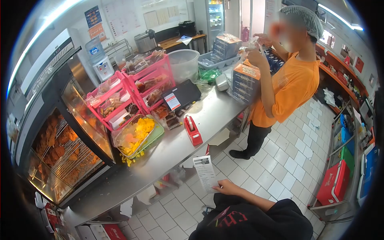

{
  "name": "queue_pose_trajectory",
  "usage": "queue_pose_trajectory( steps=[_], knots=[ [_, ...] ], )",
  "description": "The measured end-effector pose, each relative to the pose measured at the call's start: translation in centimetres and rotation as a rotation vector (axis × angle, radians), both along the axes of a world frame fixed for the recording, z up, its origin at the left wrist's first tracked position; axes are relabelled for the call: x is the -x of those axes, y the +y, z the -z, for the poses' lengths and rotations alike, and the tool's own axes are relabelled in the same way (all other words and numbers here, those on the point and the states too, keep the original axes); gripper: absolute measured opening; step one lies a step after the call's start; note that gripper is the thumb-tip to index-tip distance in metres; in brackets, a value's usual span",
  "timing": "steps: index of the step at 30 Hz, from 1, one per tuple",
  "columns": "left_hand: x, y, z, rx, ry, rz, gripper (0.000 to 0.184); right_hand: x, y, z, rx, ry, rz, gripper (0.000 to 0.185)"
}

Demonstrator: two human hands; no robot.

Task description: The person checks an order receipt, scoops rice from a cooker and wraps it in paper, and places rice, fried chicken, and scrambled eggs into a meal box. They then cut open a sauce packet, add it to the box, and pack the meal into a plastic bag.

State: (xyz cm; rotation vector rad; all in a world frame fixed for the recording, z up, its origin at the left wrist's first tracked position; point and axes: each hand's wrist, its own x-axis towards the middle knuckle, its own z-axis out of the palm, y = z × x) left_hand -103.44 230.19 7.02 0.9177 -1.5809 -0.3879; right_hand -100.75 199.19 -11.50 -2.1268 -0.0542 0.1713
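Note:
My right hand pinches the lower edge of a long printed paper slip, like a receipt, held up before my body. The thumb lies on its face; the other fingers are mostly hidden. My left hand is out of view. Beyond the slip, on the steel counter, stands a red tape dispenser. Behind it are a dark tablet-like device with a white label and several dark sauce packets. Further left sits a tray of yellow pieces on a green lid or tray.
Pink stacked baskets hold bagged items. A lit warming cabinet with roasted meat stands left. At right, a person in an orange shirt handles clear plastic beside wrapped box stacks. Coolers line the right shelf above tiled floor.

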Motion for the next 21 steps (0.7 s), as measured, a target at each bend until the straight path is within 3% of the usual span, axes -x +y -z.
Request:
queue_pose_trajectory(
  steps=[2, 4, 6, 8, 9, 11, 13, 15, 17, 18, 19, 20, 21],
  knots=[
    [-1.9, -0.9, 2.6, 0.144, 0.286, 0.010, 0.021, -0.1, -0.1, -0.5, 0.036, 0.085, 0.007, 0.038],
    [-3.9, -1.8, 5.7, 0.291, 0.575, 0.018, 0.026, -0.1, 0.2, 0.2, -0.065, 0.108, -0.022, 0.036],
    [-5.1, -2.0, 9.2, 0.076, 0.891, -0.630, 0.032, -0.4, 0.9, -0.4, -0.163, 0.137, -0.048, 0.035],
    [-5.7, -6.3, 9.9, -0.192, 0.811, -1.073, 0.035, -0.3, 2.0, -3.5, -0.590, 0.229, -0.165, 0.034],
    [-5.7, -7.2, 11.4, -0.187, 0.820, -1.068, 0.035, -0.4, 2.1, -4.7, -0.581, 0.234, -0.161, 0.034],
    [-6.3, -8.6, 12.8, -0.157, 1.308, -0.652, 0.040, -1.4, 2.5, -6.4, -0.411, 0.264, -0.438, 0.033],
    [-7.7, -9.9, 11.6, -0.241, 1.310, -0.599, 0.043, -2.6, 2.7, -6.9, -0.392, 0.173, -0.473, 0.035],
    [-9.5, -10.9, 11.2, -0.329, 1.308, -0.547, 0.046, -4.2, 1.9, -11.6, -0.070, 0.308, -0.571, 0.037],
    [-12.2, -10.9, 12.7, -0.201, 1.395, -0.612, 0.046, -7.3, -1.3, -10.5, -0.219, -0.029, -0.440, 0.033],
    [-13.1, -11.2, 11.7, -0.087, 1.512, -0.540, 0.043, -10.1, -3.7, -9.5, -0.219, -0.246, -0.341, 0.032],
    [-14.0, -11.1, 11.2, -0.079, 1.514, -0.522, 0.043, -13.4, -7.1, -9.7, -0.076, -0.260, -0.180, 0.034],
    [-15.0, -10.7, 11.0, -0.005, 1.552, -0.589, 0.042, -15.8, -9.1, -12.8, -0.312, -0.363, 0.024, 0.042],
    [-16.4, -10.5, 11.3, 0.071, 1.590, -0.657, 0.041, -19.6, -12.2, -13.2, -0.770, -0.366, 0.206, 0.054]
  ],
)
